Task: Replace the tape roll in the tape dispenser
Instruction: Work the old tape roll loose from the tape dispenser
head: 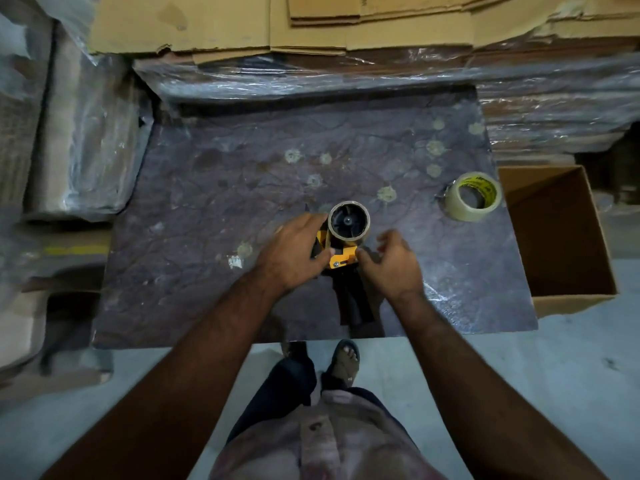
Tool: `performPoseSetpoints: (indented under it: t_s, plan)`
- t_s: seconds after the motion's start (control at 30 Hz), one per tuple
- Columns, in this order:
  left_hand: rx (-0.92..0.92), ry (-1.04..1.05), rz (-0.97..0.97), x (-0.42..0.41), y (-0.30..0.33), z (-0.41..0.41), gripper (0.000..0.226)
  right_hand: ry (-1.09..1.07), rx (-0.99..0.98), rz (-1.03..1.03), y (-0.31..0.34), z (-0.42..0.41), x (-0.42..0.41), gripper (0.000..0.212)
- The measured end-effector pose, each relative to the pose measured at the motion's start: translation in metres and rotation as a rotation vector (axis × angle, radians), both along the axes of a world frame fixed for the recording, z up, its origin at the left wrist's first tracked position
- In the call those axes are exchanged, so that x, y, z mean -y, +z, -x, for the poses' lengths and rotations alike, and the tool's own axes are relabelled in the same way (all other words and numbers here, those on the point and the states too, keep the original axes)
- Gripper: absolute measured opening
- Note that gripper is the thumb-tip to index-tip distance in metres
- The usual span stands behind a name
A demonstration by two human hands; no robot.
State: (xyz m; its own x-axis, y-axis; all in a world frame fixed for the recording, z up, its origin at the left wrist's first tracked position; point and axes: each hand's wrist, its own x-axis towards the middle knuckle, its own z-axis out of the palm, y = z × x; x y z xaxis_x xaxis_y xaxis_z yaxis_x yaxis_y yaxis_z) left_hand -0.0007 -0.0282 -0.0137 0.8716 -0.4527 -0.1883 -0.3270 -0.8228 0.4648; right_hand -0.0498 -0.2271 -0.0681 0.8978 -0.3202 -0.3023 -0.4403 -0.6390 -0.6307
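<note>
Steadying the tape dispenser with the left hand gripping it.
Right hand loosely curled, nearer the new tape roll at the desk's right edge.

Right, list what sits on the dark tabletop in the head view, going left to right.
Left hand → yellow and black tape dispenser carrying a spent brown cardboard core → right hand → fresh clear tape roll with yellow inner label, then the open brown cardboard box beside the table.
</note>
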Motion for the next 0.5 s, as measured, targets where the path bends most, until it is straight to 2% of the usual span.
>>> performPoseSetpoints:
  t_s: [0.07,0.13,0.2,0.27,0.33,0.5]
  plan:
    - [-0.01,-0.031,0.014,0.011,-0.008,-0.015,0.068,0.129,0.071,0.022,0.001,-0.02,0.011,0.07]
    - [-0.008,-0.043,-0.018,0.021,-0.016,-0.034,0.07,0.273,0.013,0.033,0.001,-0.044,0.017,0.087]
    - [-0.004,-0.045,-0.102,0.027,-0.024,-0.046,0.066,0.373,-0.05,0.047,-0.001,-0.057,0.017,0.095]
    - [-0.03,-0.087,-0.233,0.032,-0.045,-0.088,0.059,0.286,-0.112,0.022,-0.014,-0.088,0.014,0.096]
    - [-0.053,-0.073,-0.303,0.03,-0.051,-0.084,0.052,0.289,-0.141,0.007,-0.011,-0.08,0.005,0.094]
    - [-0.138,-0.085,-0.217,0.035,-0.058,-0.104,0.039,0.032,-0.07,-0.062,-0.013,-0.071,-0.017,0.092]
